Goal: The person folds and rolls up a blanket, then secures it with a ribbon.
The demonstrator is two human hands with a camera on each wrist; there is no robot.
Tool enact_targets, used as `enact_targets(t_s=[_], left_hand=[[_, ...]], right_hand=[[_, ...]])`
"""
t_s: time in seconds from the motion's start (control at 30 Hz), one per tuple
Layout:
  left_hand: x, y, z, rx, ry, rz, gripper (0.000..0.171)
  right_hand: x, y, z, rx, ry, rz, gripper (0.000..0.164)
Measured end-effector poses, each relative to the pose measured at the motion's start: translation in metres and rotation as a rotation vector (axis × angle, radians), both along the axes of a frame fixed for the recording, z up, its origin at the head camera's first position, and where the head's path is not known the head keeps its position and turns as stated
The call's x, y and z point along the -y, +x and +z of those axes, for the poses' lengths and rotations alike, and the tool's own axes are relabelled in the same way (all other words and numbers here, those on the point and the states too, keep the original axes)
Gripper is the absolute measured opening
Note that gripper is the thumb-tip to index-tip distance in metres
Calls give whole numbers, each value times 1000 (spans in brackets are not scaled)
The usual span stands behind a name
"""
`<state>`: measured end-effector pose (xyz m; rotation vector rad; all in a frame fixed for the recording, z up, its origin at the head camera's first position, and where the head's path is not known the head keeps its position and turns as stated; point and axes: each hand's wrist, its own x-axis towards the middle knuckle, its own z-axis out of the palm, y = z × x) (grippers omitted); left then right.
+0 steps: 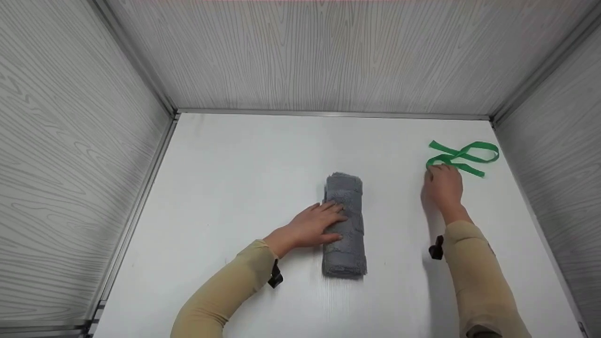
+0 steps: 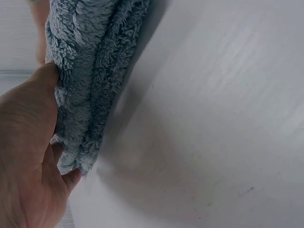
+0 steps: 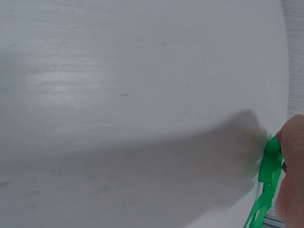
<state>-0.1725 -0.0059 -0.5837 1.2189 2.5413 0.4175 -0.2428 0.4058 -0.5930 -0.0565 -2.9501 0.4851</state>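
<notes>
A grey rolled towel lies lengthwise near the middle of the white table. My left hand rests on its left side, fingers spread and fairly straight over the top. The left wrist view shows the towel's fluffy pile against that hand's thumb and fingertips. Far to the right, a green ribbon lies in loose loops. My right hand pinches the ribbon at its near left bend. In the right wrist view, the green strip hangs from between thumb and finger.
The white table is enclosed by wood-grain panels at the left, back and right. A metal strip runs along the back edge. Small black devices are strapped at both wrists.
</notes>
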Motion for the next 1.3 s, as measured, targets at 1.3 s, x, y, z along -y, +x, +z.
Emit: enact_targets(t_s=[1.3], left_hand=[[1, 4, -1, 4, -4, 12, 61]], right_hand=[[-15, 10, 7, 204, 42, -171, 42]])
